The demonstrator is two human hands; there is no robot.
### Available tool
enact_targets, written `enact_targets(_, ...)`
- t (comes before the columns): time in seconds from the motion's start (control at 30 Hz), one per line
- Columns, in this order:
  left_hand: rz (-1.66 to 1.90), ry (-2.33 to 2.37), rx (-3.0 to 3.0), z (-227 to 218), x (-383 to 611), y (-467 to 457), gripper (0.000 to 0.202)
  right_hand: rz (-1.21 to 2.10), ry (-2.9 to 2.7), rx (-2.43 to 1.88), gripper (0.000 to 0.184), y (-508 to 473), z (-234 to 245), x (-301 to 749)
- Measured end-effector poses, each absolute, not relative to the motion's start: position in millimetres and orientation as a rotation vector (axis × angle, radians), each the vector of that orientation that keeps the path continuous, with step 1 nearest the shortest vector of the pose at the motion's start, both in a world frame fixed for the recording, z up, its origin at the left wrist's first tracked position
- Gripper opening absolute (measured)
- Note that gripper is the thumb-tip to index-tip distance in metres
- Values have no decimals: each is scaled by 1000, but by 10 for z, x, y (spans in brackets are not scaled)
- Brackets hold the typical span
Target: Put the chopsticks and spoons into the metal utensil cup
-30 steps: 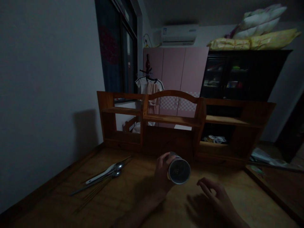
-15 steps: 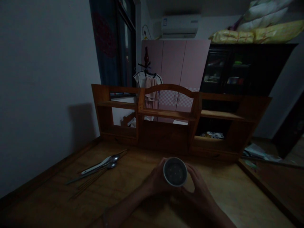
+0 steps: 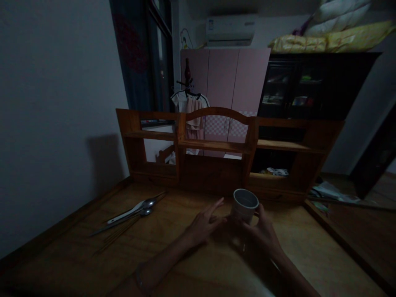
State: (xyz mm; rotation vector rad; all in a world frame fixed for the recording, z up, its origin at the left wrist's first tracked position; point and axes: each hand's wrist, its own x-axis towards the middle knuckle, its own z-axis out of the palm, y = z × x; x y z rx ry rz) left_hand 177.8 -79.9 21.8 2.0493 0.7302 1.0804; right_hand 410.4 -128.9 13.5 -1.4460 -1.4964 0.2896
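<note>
A pale cup (image 3: pixel 244 205) stands upright on the wooden desk (image 3: pixel 173 264), a little in front of the shelf unit. My right hand (image 3: pixel 262 233) is wrapped round its near right side and grips it. My left hand (image 3: pixel 206 222) lies just left of the cup with its fingers stretched out and apart, holding nothing. Whether its fingertips touch the cup I cannot tell in the dim light.
Two metal spoons (image 3: pixel 136 211) and some thin sticks (image 3: pixel 119 236) lie on the desk's left part. A wooden shelf unit (image 3: pixel 216 144) runs along the back edge. A wall stands on the left, dark cabinets and a pink wardrobe behind.
The cup, earlier tilted with its mouth toward me and held in my left hand, then both hands, now stands upright. My left hand has let go and opened; my right keeps its grip.
</note>
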Motion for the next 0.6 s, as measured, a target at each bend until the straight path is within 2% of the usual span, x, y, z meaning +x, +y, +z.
enact_targets(0.2,1228,914,2237,103,1763,-650,36,317,-1459,-1460,64,-1130,-6,4386)
enact_targets(0.3,1269,966,2419,123,1572,-522,30,278,-1419,-1519,66,-1100,-58,4431)
enact_targets(0.5,1161,1275,2575,184,552,-150,37,296,-1401,-1484,71,-1111,-67,4430)
enact_targets(0.53,1133,1342,2586,198,334,-87,43,303,-1401,-1470,71,-1112,-69,4426)
enact_targets(0.6,930,1463,2605,252,-93,9,67,325,-1408,-1454,71,-1101,-90,4424)
